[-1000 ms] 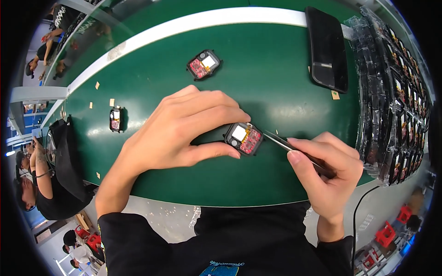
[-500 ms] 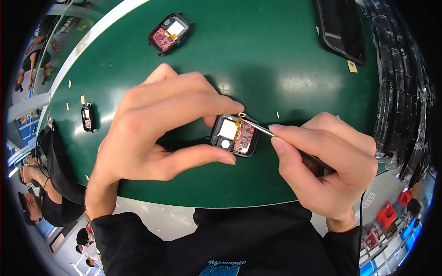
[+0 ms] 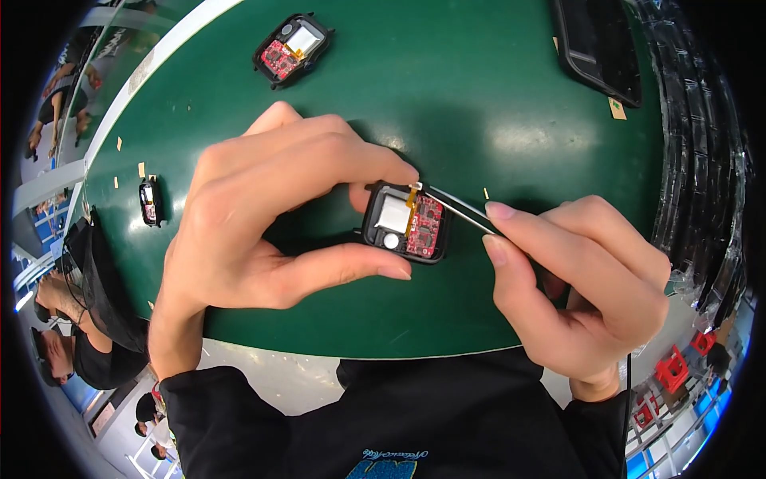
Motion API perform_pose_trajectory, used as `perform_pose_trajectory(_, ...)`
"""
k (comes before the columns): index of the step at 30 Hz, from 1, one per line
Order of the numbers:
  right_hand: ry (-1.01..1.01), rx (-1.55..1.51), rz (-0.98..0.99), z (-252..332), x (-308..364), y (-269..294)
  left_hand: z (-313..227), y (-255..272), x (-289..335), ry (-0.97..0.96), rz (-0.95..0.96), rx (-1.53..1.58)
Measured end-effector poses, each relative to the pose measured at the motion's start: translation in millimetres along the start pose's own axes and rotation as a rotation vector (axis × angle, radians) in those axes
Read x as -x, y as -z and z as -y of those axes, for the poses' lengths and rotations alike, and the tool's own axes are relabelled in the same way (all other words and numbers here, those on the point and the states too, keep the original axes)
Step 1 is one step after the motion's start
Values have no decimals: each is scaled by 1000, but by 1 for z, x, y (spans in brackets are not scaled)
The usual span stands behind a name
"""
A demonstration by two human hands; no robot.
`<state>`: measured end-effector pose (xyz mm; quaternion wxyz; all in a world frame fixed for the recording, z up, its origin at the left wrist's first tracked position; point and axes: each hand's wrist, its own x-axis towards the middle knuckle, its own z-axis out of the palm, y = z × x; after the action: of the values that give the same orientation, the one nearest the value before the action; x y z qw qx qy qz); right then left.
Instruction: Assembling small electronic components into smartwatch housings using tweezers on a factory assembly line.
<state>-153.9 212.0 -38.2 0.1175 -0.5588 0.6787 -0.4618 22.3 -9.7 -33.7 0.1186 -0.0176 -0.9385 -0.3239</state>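
My left hand (image 3: 271,215) grips an opened smartwatch case (image 3: 405,223) by its edges, index finger at the top and thumb at the bottom. Inside the black case lie a white battery-like block, a red circuit board, a round silver part and an orange flex cable (image 3: 412,199). My right hand (image 3: 582,279) pinches metal tweezers (image 3: 471,219) between thumb and fingers. Their two arms show apart, with the tips near the small metallic end of the cable at the case's upper edge. Whether the tips clamp it is too small to tell.
Another opened watch case (image 3: 292,49) lies far off on the green table (image 3: 447,319), and a smaller one (image 3: 150,201) at the left. A black phone-like device (image 3: 598,48) and plastic-wrapped black strips (image 3: 694,160) lie right. Small tan scraps are scattered about. A person (image 3: 104,335) sits at left.
My right hand has shifted a little to the right, and the tweezers' arms now show wider apart. The watch case has moved up slightly and turned a little in my left hand.
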Motion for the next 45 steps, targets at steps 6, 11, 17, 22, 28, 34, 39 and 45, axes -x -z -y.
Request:
perform_pose_trajectory(6,118,35,-40,-7,3,-7,-3,4,-6,36,44,3)
perform_pose_trajectory(11,121,37,-57,-4,1,-11,2,4,-4,15,53,23)
perform_pose_trajectory(17,-10,-66,13,-2,-1,-5,8,13,-5,27,128,101)
perform_pose_trajectory(22,-15,-70,34,-4,-2,-5,10,11,-6,-11,120,112)
perform_pose_trajectory(28,-9,-63,61,-2,-4,-3,9,10,-5,12,114,136)
perform_pose_trajectory(34,-6,-69,61,-2,-3,-3,9,9,-5,12,118,162)
perform_pose_trajectory(39,1,-84,54,-3,-2,-4,8,7,-6,-11,106,170)
perform_pose_trajectory(45,6,-53,62,0,-4,-3,5,12,-10,-28,158,149)
